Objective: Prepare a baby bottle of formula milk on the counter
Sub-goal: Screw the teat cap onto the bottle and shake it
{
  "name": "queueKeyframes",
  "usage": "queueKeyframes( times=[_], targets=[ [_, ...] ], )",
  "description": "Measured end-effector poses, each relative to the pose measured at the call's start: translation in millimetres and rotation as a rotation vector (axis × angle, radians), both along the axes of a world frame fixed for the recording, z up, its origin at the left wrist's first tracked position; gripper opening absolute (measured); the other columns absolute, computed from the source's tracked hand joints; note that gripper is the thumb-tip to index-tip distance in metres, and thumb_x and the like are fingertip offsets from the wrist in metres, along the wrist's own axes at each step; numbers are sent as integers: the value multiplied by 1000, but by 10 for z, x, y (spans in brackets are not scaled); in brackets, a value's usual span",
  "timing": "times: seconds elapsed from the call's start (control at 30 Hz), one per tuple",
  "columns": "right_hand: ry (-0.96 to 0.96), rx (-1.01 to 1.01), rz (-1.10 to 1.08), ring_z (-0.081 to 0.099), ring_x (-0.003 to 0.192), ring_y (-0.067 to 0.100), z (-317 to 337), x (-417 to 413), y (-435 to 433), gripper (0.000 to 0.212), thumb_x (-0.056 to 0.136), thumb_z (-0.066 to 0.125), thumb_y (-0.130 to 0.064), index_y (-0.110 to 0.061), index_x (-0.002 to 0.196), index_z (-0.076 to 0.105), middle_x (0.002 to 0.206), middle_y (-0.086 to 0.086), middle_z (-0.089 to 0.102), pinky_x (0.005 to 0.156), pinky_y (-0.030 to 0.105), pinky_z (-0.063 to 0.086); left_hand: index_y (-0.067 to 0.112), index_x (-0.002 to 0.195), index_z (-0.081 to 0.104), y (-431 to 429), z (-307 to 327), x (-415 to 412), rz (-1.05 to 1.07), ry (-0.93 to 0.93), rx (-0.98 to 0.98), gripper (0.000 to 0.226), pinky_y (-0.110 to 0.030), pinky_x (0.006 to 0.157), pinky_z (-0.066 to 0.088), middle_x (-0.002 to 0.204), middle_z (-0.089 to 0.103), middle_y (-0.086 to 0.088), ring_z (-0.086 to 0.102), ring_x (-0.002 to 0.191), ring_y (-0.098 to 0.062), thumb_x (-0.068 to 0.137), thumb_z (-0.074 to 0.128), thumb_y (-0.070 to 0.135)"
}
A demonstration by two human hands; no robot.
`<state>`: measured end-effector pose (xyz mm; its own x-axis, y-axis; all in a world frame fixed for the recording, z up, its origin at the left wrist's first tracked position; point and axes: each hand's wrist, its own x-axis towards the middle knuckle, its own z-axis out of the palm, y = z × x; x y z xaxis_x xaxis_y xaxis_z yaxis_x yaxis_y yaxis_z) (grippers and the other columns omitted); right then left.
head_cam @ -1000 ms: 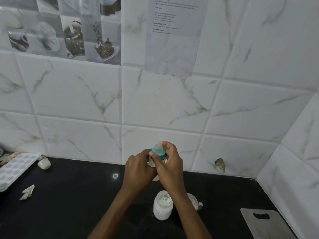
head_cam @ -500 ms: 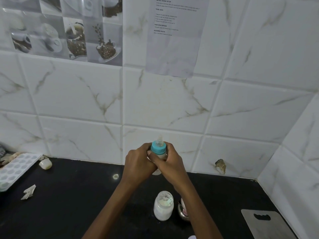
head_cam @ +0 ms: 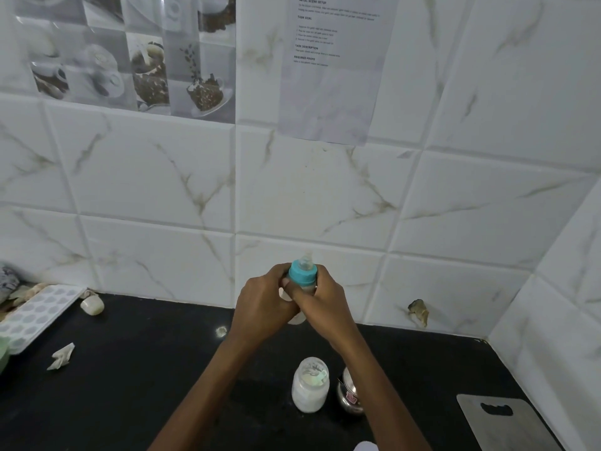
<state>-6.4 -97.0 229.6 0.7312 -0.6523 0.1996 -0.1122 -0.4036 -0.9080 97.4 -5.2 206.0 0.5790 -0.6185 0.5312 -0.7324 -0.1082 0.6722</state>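
Grip of my left hand (head_cam: 263, 304) wraps the clear, teal-collared baby bottle (head_cam: 302, 275) over the black counter (head_cam: 130, 385). My right hand (head_cam: 327, 299) clasps it beside the collar.

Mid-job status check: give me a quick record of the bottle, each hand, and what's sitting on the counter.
bottle: baby bottle, upright, teal collar and clear teat on top
left hand: left hand grips the bottle's body from the left
right hand: right hand grips it just under the collar
jar: white jar, upright on the black counter, nearer than the hands
beside jar: small steel pot on its right, partly hidden by the right forearm
far left: ice tray
far right: metal board, lying flat
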Motion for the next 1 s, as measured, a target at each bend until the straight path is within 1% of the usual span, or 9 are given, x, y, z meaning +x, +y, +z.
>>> queueKeyframes(
  times=[0.13,0.27,0.37,0.47,0.63,0.77,0.83,0.9,1.0],
  targets=[
    [-33,-31,-30,64,96,-2,150,-11,-133,40,91,70,-48,-26,122,58,107,-17,65,82,17,54,24,143,49,59,98,134,-106,-17,48,75,-24,102,46,135,62,7,58,122,-9,78,81,40],
    [-151,-28,-183,68,94,4,416,-12,-378,42,89,70,-55,-24,117,62,108,-8,70,84,28,59,24,141,52,112,299,270,10,68,-94,54,-36,106,46,141,57,2,52,122,-9,92,66,43],
    [-344,206,-210,71,98,14,609,-23,-483,41,92,66,-55,-24,118,60,113,1,69,79,39,64,21,139,53,65,431,378,126,133,-165,52,-30,98,47,140,57,3,54,124,-11,97,53,52],
    [-555,484,-214,73,99,21,683,55,-405,40,97,62,-49,-19,123,59,112,8,69,71,39,64,21,136,54,18,489,461,159,168,-190,52,-24,92,47,136,59,6,56,121,-9,99,46,56],
    [-193,263,99,71,103,22,438,78,-169,29,99,60,-46,-25,119,61,116,6,69,73,36,64,20,133,56,14,433,491,173,186,-183,46,-29,94,49,132,62,5,58,116,-9,101,44,51],
    [-596,703,-32,76,95,21,565,34,-389,40,100,58,-46,-14,123,63,110,8,75,70,42,62,20,132,57,72,416,467,175,226,-181,44,-25,92,45,130,62,8,56,113,-4,102,45,49],
    [-687,766,-73,75,100,23,584,80,-444,45,100,56,-49,-13,128,61,115,10,74,71,43,61,19,132,57,89,424,452,178,223,-178,44,-24,90,44,129,62,8,56,111,-3,102,45,49],
    [-592,705,-34,75,100,24,548,128,-334,43,100,56,-49,-15,125,62,112,9,74,71,42,61,19,133,57,87,430,447,180,222,-175,44,-24,90,44,129,63,7,56,110,-3,102,44,48],
    [-304,481,100,71,105,26,405,157,-201,36,99,55,-47,-23,124,61,112,5,70,75,41,62,17,133,57,71,417,430,179,219,-154,43,-20,87,41,130,63,5,55,108,-3,103,43,45]
  ],
)
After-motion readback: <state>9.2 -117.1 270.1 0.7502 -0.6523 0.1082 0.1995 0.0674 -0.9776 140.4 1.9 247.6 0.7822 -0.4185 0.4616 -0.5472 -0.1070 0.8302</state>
